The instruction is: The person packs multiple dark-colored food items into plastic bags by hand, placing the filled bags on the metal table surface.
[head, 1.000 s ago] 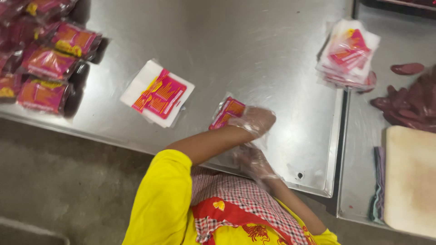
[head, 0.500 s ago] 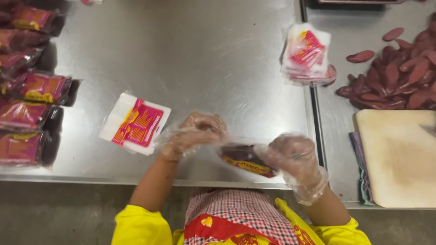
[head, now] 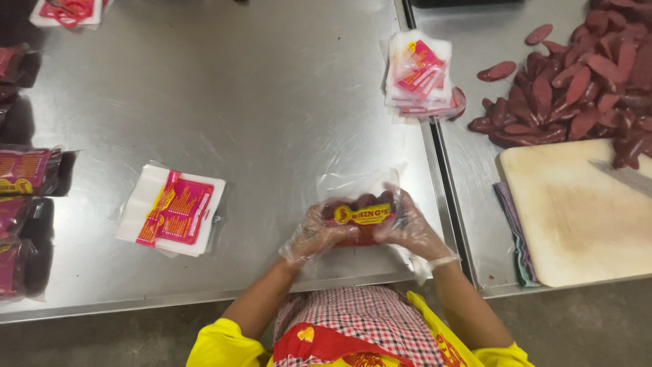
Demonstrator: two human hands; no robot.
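Observation:
Both my hands wear thin clear plastic gloves and grip one clear plastic pouch (head: 360, 214) filled with dark red sausage pieces, with a red and yellow label across its front. My left hand (head: 318, 234) holds its left end and my right hand (head: 407, 228) holds its right end, just above the near edge of the steel table (head: 272, 102). The open top of the pouch stands up behind my fingers.
A stack of empty printed bags (head: 173, 211) lies left of my hands; another stack (head: 420, 75) sits at the table's far right. Filled packs (head: 27, 173) line the left edge. On the right table are a heap of sausage slices (head: 577, 81) and a cutting board (head: 577, 211).
My hands have come together in front of me on the pouch, now filled and held level by both ends. The view has shifted right, showing more of the cutting board and slices.

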